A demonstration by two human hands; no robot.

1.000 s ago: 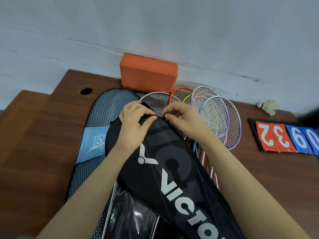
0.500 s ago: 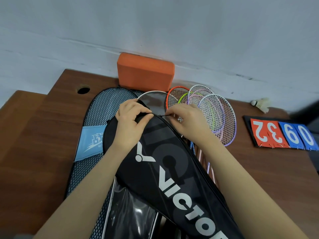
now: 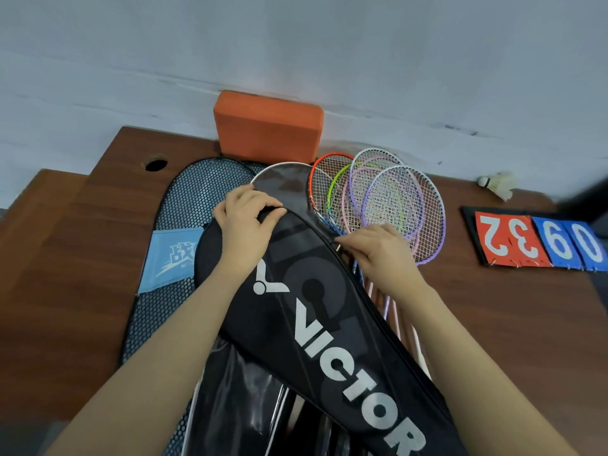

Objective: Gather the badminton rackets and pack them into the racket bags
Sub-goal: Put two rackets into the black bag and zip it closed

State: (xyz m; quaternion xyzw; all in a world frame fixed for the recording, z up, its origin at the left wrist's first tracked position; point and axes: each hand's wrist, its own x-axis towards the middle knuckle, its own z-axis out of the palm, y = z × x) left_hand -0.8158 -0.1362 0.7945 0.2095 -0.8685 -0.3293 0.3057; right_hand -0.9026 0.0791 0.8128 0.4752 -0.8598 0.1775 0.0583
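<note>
Black Victor racket bag (image 3: 329,324) lies in front of the orange foam block (image 3: 268,126). Left hand (image 3: 245,230) pinches its top edge; right hand (image 3: 378,251) pinches the zipper pull. Loose rackets (image 3: 388,199) just right of the block remain unpacked; mesh bag (image 3: 187,199) unused.

Brown wood-grain surface (image 3: 82,274) with a round cable hole (image 3: 156,165) — bearing an orange foam block (image 3: 268,126), black mesh racket bag (image 3: 184,205), fanned coloured-frame rackets (image 3: 388,199), white shuttlecock (image 3: 498,185) and flip scoreboard (image 3: 536,243).
</note>
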